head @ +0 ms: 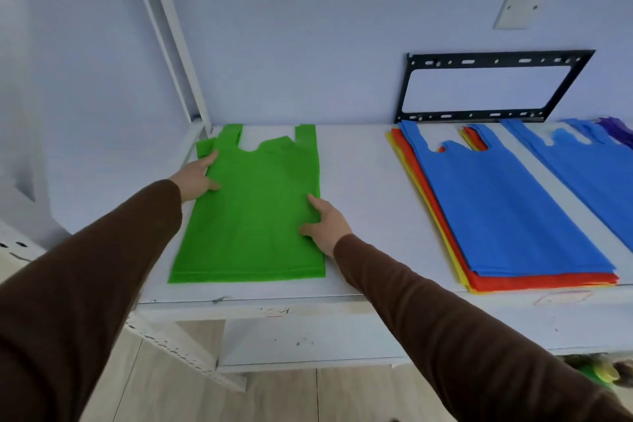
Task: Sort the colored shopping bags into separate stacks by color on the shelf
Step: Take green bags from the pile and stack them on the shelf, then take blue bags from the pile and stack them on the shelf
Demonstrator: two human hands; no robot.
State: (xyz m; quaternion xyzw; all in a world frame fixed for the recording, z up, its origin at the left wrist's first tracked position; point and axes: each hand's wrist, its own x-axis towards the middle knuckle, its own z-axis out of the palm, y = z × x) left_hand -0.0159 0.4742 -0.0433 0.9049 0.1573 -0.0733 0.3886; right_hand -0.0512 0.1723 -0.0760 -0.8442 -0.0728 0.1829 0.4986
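Note:
A green shopping bag (255,212) lies flat on the white shelf (359,202), handles toward the wall. My left hand (198,176) rests flat on its left edge, fingers spread. My right hand (325,221) presses on its right edge, fingers apart. To the right sits a mixed stack (507,212) with a blue bag on top and red and yellow bags showing beneath. Further right lies another blue bag pile (596,175), and a purple bag (620,130) peeks in at the far right edge.
A white upright post (171,34) stands at the shelf's back left corner. A black metal bracket (493,86) is fixed to the wall behind the mixed stack. Bare shelf lies between the green bag and the mixed stack. Wooden floor shows below.

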